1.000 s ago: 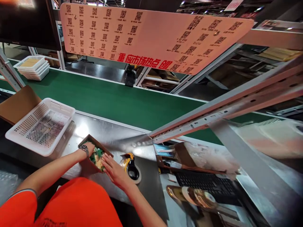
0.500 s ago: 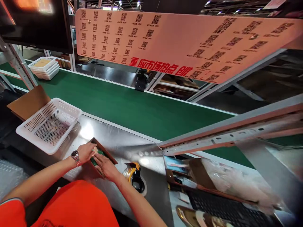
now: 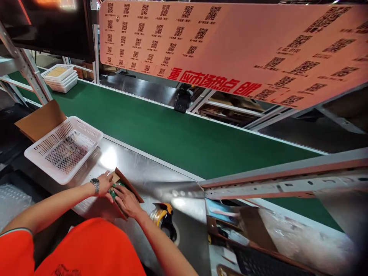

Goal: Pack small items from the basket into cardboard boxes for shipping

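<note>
A small brown cardboard box (image 3: 130, 185) stands with its top open on the metal worktop, in front of my orange shirt. Inside it lies a shiny green packet (image 3: 114, 191), mostly covered by my hands; its kind cannot be made out. My left hand (image 3: 104, 184), with a wristwatch above it, rests at the box's left end, thumb and fingers apart. Fingers stretched out, my right hand (image 3: 128, 201) lies over the packet and the near wall of the box. Right of the box, a yellow and black tape dispenser (image 3: 165, 220) is partly behind my right forearm.
A white perforated basket (image 3: 64, 149) with small packets inside stands left, beside a cardboard piece (image 3: 43, 120). Beyond the worktop (image 3: 138, 165) runs a green conveyor belt (image 3: 161, 130) carrying stacked white baskets (image 3: 60, 78). A metal beam (image 3: 273, 176) and a keyboard (image 3: 264, 255) are at right.
My left hand has shifted slightly back toward the box's left end, with its fingers spread wider. My right hand stays over the green packet. The camera view has turned a little.
</note>
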A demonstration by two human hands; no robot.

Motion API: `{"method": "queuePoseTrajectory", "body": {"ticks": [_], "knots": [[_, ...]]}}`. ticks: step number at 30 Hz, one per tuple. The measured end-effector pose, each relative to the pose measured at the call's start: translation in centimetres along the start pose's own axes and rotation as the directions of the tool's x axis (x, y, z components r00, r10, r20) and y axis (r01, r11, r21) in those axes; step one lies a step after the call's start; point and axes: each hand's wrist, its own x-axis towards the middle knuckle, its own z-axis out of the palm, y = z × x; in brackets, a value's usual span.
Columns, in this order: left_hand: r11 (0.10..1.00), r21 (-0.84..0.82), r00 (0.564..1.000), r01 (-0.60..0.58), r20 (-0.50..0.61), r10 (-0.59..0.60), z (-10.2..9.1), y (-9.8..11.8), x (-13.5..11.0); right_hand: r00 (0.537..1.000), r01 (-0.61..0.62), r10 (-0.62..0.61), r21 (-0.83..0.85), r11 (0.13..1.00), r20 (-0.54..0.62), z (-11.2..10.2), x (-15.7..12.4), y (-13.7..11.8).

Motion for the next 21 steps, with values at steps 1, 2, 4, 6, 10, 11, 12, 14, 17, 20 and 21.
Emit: {"method": "queuePoseTrajectory", "body": {"ticks": [1, 2, 4, 6, 10, 11, 12, 14, 17, 20, 21], "knots": [[1.000, -0.001, 1.000, 0.014, 0.008, -0.014, -0.2, 0.0, 0.6, 1.000, -0.020, 0.021, 0.078, 0.997, -0.021, -0.2, 0.1, 0.1], [1.000, -0.009, 1.000, 0.017, 0.020, -0.017, -0.4, 0.0, 1.0, 0.998, -0.037, 0.045, 0.162, 0.986, -0.046, -0.4, 0.2, 0.3], [0.998, -0.055, 1.000, 0.009, 0.024, -0.008, -0.8, 0.0, 1.7, 0.991, -0.059, 0.094, 0.314, 0.948, -0.097, -0.8, 0.3, 0.3], [0.992, -0.123, 1.000, 0.016, 0.002, -0.015, -1.0, 0.0, 2.0, 0.980, -0.070, 0.141, 0.417, 0.906, -0.141, -1.2, 0.4, 0.2], [0.953, -0.256, 0.985, 0.164, -0.012, -0.173, -0.6, 0.2, 2.2, 0.973, -0.079, 0.175, 0.493, 0.866, -0.152, -1.8, 0.4, -0.1], [0.930, -0.282, 0.969, 0.236, -0.001, -0.247, -0.3, 0.4, 2.3, 0.974, -0.083, 0.175, 0.492, 0.867, -0.143, -1.8, 0.4, -0.2], [0.898, -0.305, 0.944, 0.316, 0.011, -0.329, -0.1, 0.5, 2.4, 0.976, -0.087, 0.171, 0.479, 0.873, -0.134, -1.8, 0.4, -0.4], [0.830, -0.338, 0.884, 0.444, 0.016, -0.466, 0.5, 0.8, 2.6, 0.980, -0.093, 0.159, 0.425, 0.901, -0.123, -1.3, 0.2, -0.9], [0.775, -0.376, 0.842, 0.508, 0.028, -0.538, 1.2, 1.0, 2.8, 0.981, -0.064, 0.117, 0.310, 0.949, -0.157, -0.3, -0.3, -2.1], [0.749, -0.404, 0.835, 0.526, 0.078, -0.544, 1.7, 0.9, 2.9, 0.949, -0.063, 0.118, 0.190, 0.980, -0.292, -0.3, -0.8, -2.6], [0.737, -0.418, 0.832, 0.530, 0.090, -0.547, 1.8, 0.9, 2.9, 0.920, -0.111, 0.158, 0.148, 0.983, -0.359, -0.6, -0.9, -2.4]]}}
